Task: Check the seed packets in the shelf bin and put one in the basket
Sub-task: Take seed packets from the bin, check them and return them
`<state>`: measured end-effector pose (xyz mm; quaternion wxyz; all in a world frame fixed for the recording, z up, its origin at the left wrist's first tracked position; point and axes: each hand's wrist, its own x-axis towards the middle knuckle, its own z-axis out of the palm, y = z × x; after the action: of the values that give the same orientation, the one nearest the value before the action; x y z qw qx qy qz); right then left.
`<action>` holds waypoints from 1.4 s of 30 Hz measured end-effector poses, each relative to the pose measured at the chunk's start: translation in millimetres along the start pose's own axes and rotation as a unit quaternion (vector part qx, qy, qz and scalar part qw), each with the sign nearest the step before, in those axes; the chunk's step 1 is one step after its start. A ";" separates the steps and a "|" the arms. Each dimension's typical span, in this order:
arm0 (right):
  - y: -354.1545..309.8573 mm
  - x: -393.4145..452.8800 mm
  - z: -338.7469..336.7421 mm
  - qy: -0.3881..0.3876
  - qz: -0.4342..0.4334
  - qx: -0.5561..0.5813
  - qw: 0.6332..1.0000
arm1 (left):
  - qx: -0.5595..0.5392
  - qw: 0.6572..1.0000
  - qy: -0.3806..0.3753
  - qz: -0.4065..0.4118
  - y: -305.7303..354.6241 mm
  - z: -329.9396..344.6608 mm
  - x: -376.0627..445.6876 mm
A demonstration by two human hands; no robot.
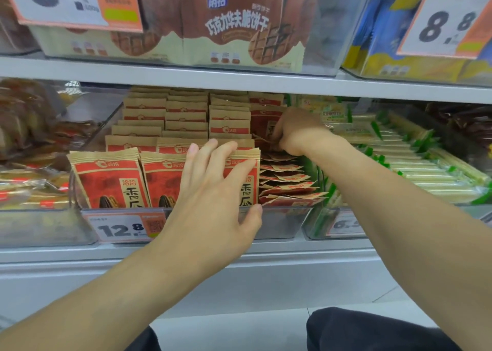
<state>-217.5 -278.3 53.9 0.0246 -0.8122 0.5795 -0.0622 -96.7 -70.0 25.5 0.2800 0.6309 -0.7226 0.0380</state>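
Hands, two, both mine, both inside the middle shelf bin:
- Left hand [213,190]: fingers straight and spread, laid flat against the front seed packet [245,182] of the right-hand upright row, fingertips over its top edge, thumb down at its lower right corner; nothing gripped
- Right hand [298,131]: reached deeper, at the right rear of the bin, fingers curled in on the edges of the red-and-brown packets there; I cannot tell exactly which packet the fingers hold

Seed packets [149,148]: kraft-brown tops, red fronts with black characters, standing upright in three rows front to back; front left packet [109,180] and front middle packet [159,182] face out side by side; a fourth column of flat-lying packets [287,180] fanned along the right wall

Shelf bin [279,225]: clear plastic, on the grey shelf, price tag [125,228] reading 12.8 clipped to its front

Neighbours: green-and-cream packets [426,169] in the bin to the right; dark brown snack bags [24,127] to the left; chocolate wafer biscuit boxes [234,31] on the shelf above, with 8.8 price cards [447,20]

Basket: not in view
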 end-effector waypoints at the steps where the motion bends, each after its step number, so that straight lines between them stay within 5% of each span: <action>1: 0.8 -0.6 -1.2 -0.020 -0.005 -0.005 1.000 | 0.001 1.000 -0.002 0.001 0.1 -0.8 -0.2; 4: 3.0 -10.6 -7.1 -0.030 -0.024 0.089 0.995 | 0.001 1.000 -0.008 0.007 -0.4 -3.7 -1.2; 7: 1.7 -17.9 -7.3 0.049 0.011 0.245 0.968 | -0.002 1.000 -0.011 0.008 -0.9 -4.9 -0.9; 19: 5.0 -26.8 -9.1 -0.045 -0.017 0.081 0.996 | -0.007 1.000 -0.020 -0.001 1.4 -5.7 3.2; 24: 17.0 -57.1 -5.2 0.058 -0.069 0.103 0.991 | -0.019 1.000 -0.022 -0.005 0.7 -6.0 1.9; 28: 22.4 -93.4 -7.7 0.291 -0.101 0.176 0.935 | -0.051 0.998 -0.006 -0.020 0.6 -5.6 2.9; 35: 32.5 -139.6 -34.8 0.469 -0.230 0.201 0.828 | -0.168 0.982 0.073 -0.039 10.6 -13.9 1.8; 38: 26.6 -159.3 -46.2 0.497 -0.284 0.275 0.773 | -0.265 0.963 0.042 -0.040 16.0 -19.9 0.6; 42: 2.6 -180.9 -46.8 0.416 -0.278 0.471 0.727 | -0.392 0.919 0.036 0.000 28.9 -23.6 -1.8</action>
<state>-284.0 -106.9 86.9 0.1415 -0.7136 0.1764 -0.6630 -115.2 -52.9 53.1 0.5307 0.4689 -0.6689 -0.2259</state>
